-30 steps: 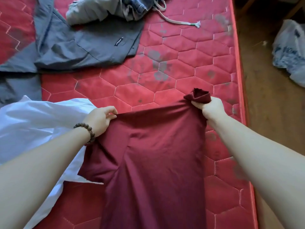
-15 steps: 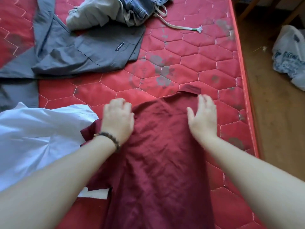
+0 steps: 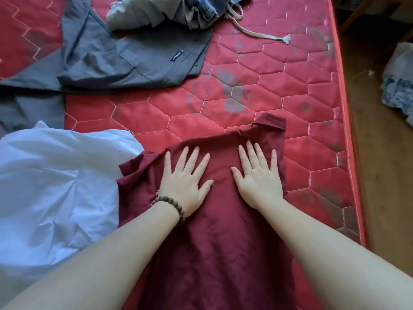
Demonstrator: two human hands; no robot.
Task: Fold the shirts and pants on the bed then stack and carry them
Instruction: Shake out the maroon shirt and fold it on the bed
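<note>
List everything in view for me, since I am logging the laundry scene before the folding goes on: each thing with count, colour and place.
maroon shirt: one, dark red, near middle of the mattress, under both hands
white garment: one, white, near left, its edge under the maroon shirt
grey shirt: one, grey, far left, spread out
crumpled clothes: a heap, beige and denim blue, far middle, on the grey shirt's edge
drawstring: one, cream, trailing right from the heap
mattress: one, red, quilted
plastic bag: one, white and blue, on the floor at right
bead bracelet: one, brown, left wrist
left hand: flat, fingers spread
right hand: flat, fingers spread
</note>
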